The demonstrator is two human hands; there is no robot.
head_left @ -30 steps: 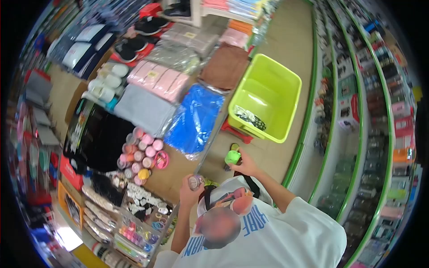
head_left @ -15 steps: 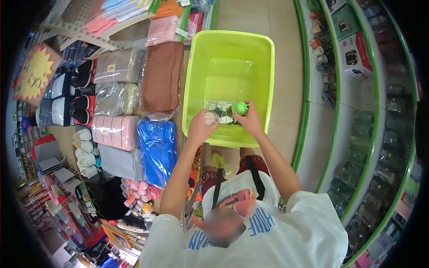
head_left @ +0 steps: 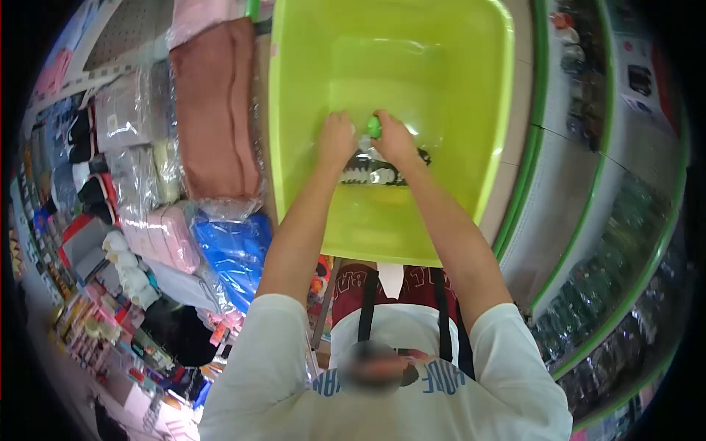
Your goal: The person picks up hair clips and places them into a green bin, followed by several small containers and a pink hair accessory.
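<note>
The small green item (head_left: 374,126) sits at the fingertips of your right hand (head_left: 393,140), pinched there and poking out on the side that faces your left hand (head_left: 335,138). Your left hand is curled shut just beside it, knuckles up; what it encloses is hidden, so you cannot tell what it grips. Both hands are down inside the lime-green tub (head_left: 294,110), over its floor. Just beneath them lies a clear pack of dark and pale pieces (head_left: 375,170) on the tub bottom. To your left of the tub, wrapped brown towels (head_left: 215,110) and a blue wrapped bundle (head_left: 237,250) lie stacked. Green-edged shelves (head_left: 588,213) curve along your right.
</note>
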